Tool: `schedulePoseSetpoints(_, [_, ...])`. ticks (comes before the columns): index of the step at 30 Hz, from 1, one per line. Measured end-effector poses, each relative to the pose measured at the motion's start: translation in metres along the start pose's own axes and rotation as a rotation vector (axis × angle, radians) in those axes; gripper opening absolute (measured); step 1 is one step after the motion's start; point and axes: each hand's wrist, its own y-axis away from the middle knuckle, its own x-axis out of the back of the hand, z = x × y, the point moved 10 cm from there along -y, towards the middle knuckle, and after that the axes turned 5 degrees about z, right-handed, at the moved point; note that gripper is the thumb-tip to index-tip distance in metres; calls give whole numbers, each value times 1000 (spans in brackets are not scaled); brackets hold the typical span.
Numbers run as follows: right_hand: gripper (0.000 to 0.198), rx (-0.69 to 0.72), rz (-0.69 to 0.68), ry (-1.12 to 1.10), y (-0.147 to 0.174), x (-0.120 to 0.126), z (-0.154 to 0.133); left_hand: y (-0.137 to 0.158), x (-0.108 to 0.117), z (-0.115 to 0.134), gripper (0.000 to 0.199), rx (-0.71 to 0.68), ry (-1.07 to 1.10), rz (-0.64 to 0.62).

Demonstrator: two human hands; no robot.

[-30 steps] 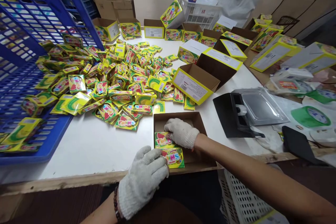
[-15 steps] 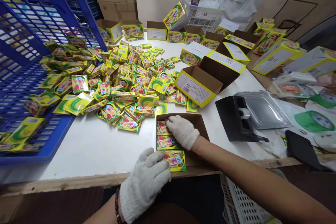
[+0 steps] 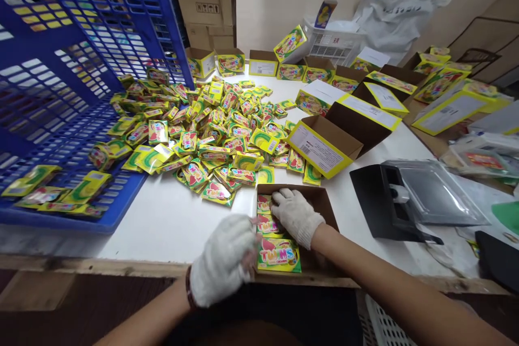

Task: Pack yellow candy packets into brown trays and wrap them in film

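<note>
Knit-gloved right hand (image 3: 297, 216), perhaps against flat rectangular packs (image 3: 279, 255) in cardboard box (image 3: 325, 204)

We read TWINS in coloured letters on the nearest packet (image 3: 279, 255) inside the open box (image 3: 325, 208) and on a loose packet (image 3: 218, 194) outside it. We see handling symbols on a brown carton (image 3: 203, 2); lettering on the white bag (image 3: 383, 24) and display box (image 3: 318, 150) escapes us.
</note>
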Motion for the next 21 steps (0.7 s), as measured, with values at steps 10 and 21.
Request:
schedulePoseSetpoints(10, [24,-157,303,-369,-14,76,28,22,12,-150,30,544,-530,-404])
schedulePoseSetpoints(21, [62,-29,-49,-187,-133,56,-31,105,26,-154,57,1223,642,405])
